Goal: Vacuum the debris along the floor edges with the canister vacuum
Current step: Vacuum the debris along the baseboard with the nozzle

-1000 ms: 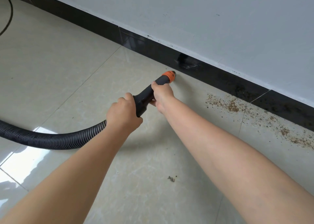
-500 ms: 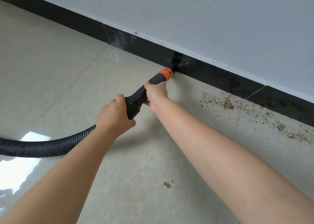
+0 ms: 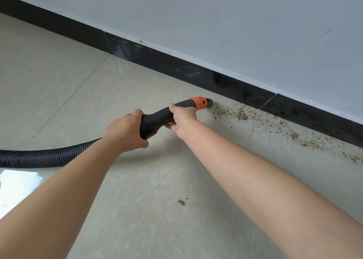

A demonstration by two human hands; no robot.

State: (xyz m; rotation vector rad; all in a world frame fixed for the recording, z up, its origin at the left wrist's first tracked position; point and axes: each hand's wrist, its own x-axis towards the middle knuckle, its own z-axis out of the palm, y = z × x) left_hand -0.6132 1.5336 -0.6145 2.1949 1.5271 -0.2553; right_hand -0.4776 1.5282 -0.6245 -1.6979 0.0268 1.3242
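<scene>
I hold a black vacuum nozzle (image 3: 157,117) with an orange collar (image 3: 199,102). My left hand (image 3: 125,131) grips its wide rear end where the ribbed black hose (image 3: 39,157) joins. Further forward, my right hand (image 3: 181,119) grips the narrow neck just behind the collar. The nozzle mouth (image 3: 209,103) sits low over the floor at the left end of a trail of brown debris (image 3: 239,114). That trail runs right along the black baseboard (image 3: 216,79). The canister itself is out of view.
Glossy beige floor tiles (image 3: 59,85) spread left and toward me. A small separate clump of debris (image 3: 181,202) lies on the tile between my forearms. The hose trails off the left edge. A white wall (image 3: 235,22) rises above the baseboard.
The nozzle has swung right, away from the baseboard spot it touched, to the left edge of the debris trail. Both hands kept their grip.
</scene>
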